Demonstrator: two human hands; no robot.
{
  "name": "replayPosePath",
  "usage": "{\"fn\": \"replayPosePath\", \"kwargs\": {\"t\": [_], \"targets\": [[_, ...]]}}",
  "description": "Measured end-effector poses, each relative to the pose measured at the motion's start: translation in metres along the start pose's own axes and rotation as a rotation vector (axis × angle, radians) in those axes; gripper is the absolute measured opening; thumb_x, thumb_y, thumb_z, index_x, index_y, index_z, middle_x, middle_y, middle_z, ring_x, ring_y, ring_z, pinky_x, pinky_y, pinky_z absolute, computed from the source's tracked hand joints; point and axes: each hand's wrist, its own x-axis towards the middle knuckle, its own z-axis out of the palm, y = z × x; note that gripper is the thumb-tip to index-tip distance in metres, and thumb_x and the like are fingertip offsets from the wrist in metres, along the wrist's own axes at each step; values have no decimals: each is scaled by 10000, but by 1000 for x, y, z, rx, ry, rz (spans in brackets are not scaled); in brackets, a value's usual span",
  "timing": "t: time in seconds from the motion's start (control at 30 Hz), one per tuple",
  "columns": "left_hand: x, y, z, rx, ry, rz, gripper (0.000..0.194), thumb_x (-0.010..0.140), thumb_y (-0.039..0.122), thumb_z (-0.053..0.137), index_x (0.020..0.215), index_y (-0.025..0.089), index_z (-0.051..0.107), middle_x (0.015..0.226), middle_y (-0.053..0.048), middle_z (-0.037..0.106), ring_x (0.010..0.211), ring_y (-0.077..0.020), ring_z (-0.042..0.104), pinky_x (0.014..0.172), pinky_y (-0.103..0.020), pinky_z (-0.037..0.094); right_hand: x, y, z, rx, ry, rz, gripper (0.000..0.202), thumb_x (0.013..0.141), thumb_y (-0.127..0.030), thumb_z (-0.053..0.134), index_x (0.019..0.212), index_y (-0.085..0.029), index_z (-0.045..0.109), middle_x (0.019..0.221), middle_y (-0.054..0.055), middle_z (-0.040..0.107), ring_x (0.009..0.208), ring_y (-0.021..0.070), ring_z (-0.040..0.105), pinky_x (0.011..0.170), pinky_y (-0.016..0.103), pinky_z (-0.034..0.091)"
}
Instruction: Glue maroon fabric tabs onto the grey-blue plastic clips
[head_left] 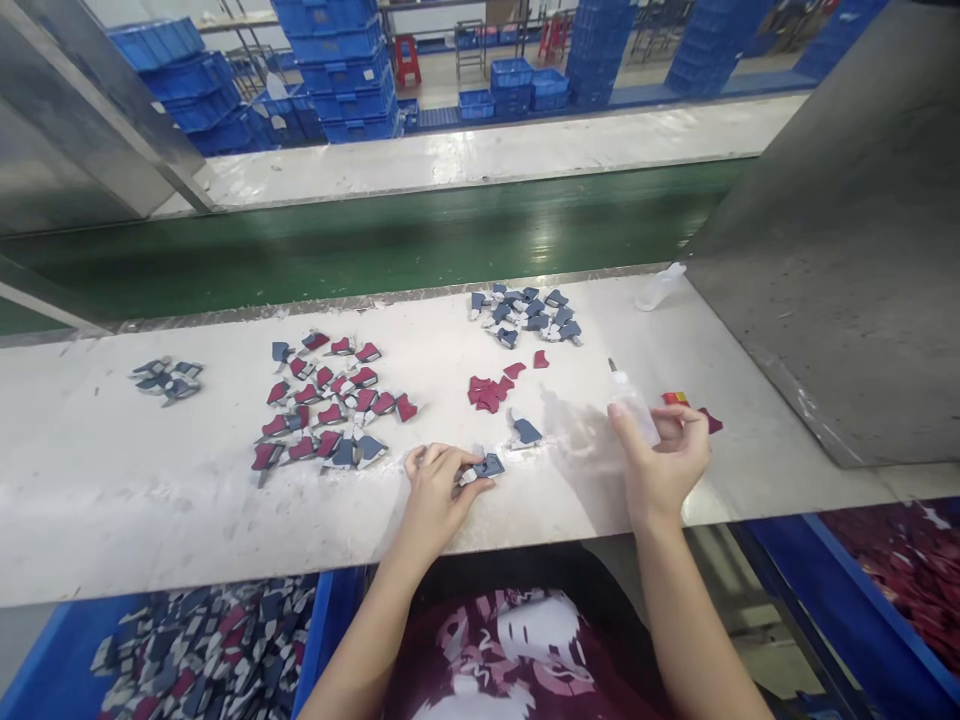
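My left hand (439, 490) pinches a small blue-grey plastic part (490, 466) just above the white tabletop (555, 500). Upright in my right hand (667, 460) is a clear squeeze bottle (631, 402) with a thin metal tip, its fingers closed round it. A second blue-grey part (527, 432) lies between the two hands. Beyond it sit a small heap of loose dark red pieces (489, 393) and a group of blue-grey parts (532, 315). Left of my left hand spreads a cluster of parts with red tops (330, 412).
A few blue-grey parts (166, 380) lie far left. A white bottle-like object (660, 287) rests near a metal panel (847, 270). Behind runs a green belt (450, 235). Blue bins of parts (319, 640) and of red pieces (795, 580) stand below the table edge.
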Motion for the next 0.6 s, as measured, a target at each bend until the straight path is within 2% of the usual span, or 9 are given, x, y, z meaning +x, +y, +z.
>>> {"fn": "replayPosePath", "kwargs": {"t": [0.07,0.17,0.3,0.37,0.47,0.5,0.53,0.57,0.6], "targets": [[0,-1,0,-14,8,-6,146,863,309,739,952,238,648,950,-19,736,994,-239,632,1054,-491,258,19,9,-1,-27,-15,2,579,569,-390,891,960,-222,499,966,41,682,993,246,693,927,430,526],[0,-1,-1,-37,14,-13,126,862,288,739,945,238,658,939,-9,735,977,-233,639,1050,-485,260,39,24,1,-18,-56,54,648,577,-369,884,1053,-222,471,1042,77,707,992,247,700,895,438,543],[1,0,-2,-51,14,-9,122,858,274,742,951,241,670,948,-4,743,958,-225,643,1048,-480,263,47,32,5,-64,-85,120,663,605,-385,867,1119,-191,497,1059,108,716,858,230,709,812,427,561],[1,-1,-2,-56,15,-8,122,858,280,741,952,243,673,948,-6,745,956,-225,642,1049,-481,267,43,26,6,-160,-79,67,714,602,-394,879,1180,-185,516,1129,126,699,887,240,692,816,435,551],[1,-1,-2,-70,18,-8,124,859,280,741,957,244,673,955,-9,745,953,-223,644,1047,-481,271,30,9,7,-280,130,-218,710,656,-373,872,1250,-191,528,1213,136,652,945,244,645,814,426,531],[1,-1,-2,-75,18,-8,122,861,276,738,958,243,673,957,-9,745,951,-221,645,1047,-480,271,25,2,9,-302,197,-362,627,697,-342,853,1228,-194,554,1168,123,660,927,236,634,802,413,527],[1,-2,-2,-79,19,-10,119,862,272,737,958,242,673,955,-8,744,948,-219,646,1047,-480,272,20,-5,12,-312,208,-510,506,743,-299,823,1181,-200,590,1089,102,673,892,225,626,787,399,524],[1,-2,-2,-81,19,-12,116,863,271,735,957,241,674,948,-7,743,945,-218,646,1047,-478,273,17,-11,17,-311,119,-652,374,788,-252,784,1125,-213,626,997,77,680,862,215,621,772,384,525],[1,-2,-2,-82,20,-14,114,864,270,734,958,241,675,942,-7,741,945,-217,645,1048,-477,273,14,-16,24,-308,-65,-766,258,835,-207,731,1080,-232,655,941,58,683,862,210,619,782,377,529]]}}
